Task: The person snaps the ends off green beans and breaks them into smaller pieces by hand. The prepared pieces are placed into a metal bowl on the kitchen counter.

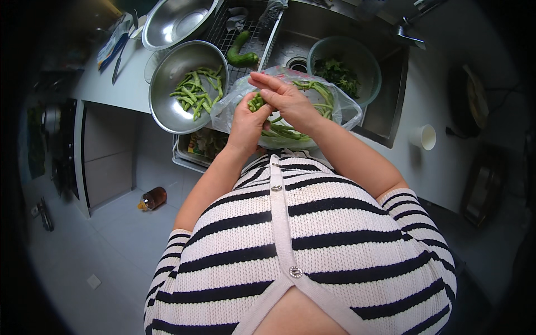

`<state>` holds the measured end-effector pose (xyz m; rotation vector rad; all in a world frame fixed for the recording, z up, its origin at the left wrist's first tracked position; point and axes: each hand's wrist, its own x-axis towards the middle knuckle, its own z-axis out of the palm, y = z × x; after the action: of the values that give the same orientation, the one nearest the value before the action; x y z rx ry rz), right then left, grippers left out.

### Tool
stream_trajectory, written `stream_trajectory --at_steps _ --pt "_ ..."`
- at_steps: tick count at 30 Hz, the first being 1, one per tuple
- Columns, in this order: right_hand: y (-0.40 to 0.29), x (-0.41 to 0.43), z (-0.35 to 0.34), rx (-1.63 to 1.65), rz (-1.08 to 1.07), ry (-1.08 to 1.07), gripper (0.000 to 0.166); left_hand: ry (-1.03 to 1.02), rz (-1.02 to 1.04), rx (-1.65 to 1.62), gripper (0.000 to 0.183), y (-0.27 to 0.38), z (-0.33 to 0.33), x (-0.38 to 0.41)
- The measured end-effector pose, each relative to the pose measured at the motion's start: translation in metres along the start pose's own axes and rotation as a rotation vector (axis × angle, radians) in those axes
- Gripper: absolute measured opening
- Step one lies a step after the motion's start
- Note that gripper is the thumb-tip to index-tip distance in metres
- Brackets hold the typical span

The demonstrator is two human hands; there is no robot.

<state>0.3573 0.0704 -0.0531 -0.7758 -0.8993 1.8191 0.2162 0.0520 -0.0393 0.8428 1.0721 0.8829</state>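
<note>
My left hand (248,125) is closed round a bunch of green bean pieces (255,102), whose ends show above the fingers. Against it rests my right hand (289,100), its thumb and lower fingers at the beans and its upper fingers stretched out; whether it grips a bean is hidden. Beneath both hands lies an open clear plastic bag (349,117) with long green beans (322,94) inside. To the left, a steel bowl (159,96) holds short pieces of green bean (190,94).
A green cucumber (240,52) lies in a wire rack beside the sink (387,121). Inside the sink stands a basket (372,83) with leafy greens (337,75). Another steel bowl (180,21), a knife (118,65) and a white cup (425,137) are on the counter. A bottle (154,198) lies on the floor.
</note>
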Motion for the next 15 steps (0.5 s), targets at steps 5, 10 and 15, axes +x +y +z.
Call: stream_trajectory --at_steps 5,10,15 --pt "-0.002 0.000 -0.001 -0.143 0.172 0.112 0.043 0.027 0.012 -0.128 0.016 0.007 -0.014 0.000" --pt "0.006 -0.002 -0.014 -0.240 0.056 -0.073 0.029 0.008 0.093 -0.221 0.016 0.020 -0.024 -0.001" --pt "-0.009 -0.004 -0.008 -0.403 0.123 -0.241 0.033 0.044 0.108 -0.215 0.017 0.017 -0.027 0.000"
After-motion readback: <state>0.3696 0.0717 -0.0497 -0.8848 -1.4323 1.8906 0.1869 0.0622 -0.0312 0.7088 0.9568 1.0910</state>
